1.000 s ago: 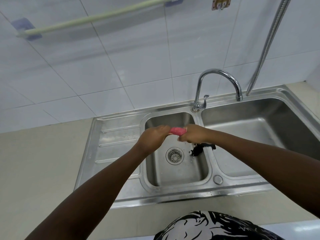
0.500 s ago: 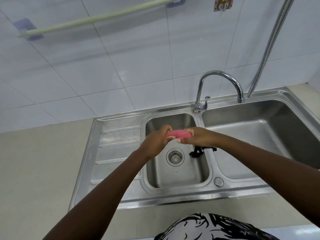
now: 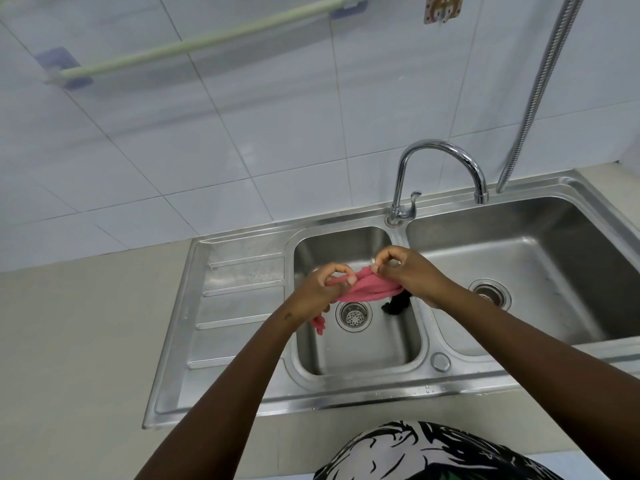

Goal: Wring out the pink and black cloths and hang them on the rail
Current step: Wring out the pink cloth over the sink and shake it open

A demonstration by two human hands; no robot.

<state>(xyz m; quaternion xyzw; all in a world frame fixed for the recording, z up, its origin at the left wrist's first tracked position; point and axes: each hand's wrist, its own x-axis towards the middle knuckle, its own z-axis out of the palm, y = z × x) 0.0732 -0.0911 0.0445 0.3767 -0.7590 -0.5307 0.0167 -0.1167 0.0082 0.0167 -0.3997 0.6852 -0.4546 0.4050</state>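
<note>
Over the small left basin (image 3: 408, 355) of the steel sink, the pink cloth (image 3: 370, 289) stretches loosely between both hands. My left hand (image 3: 318, 292) pinches its left end, and a pink tail hangs below that wrist. My right hand (image 3: 412, 271) pinches its right end with the fingertips. The black cloth (image 3: 396, 304) lies bunched against the basin's right wall, partly hidden under my right hand. High on the tiled wall at the upper left runs the pale green rail (image 3: 194, 43), with nothing on it.
A chrome tap (image 3: 440, 157) arches behind the divider, and a metal hose (image 3: 540, 84) hangs down at the right. The larger right basin (image 3: 519, 265) holds only its drain. A ribbed draining board (image 3: 239, 306) lies to the left, with beige counter (image 3: 69, 341) around the sink.
The pink cloth was a tight twisted roll gripped in both fists. Now the hands have moved apart and shifted to fingertip grips, and the cloth has loosened and spread between them.
</note>
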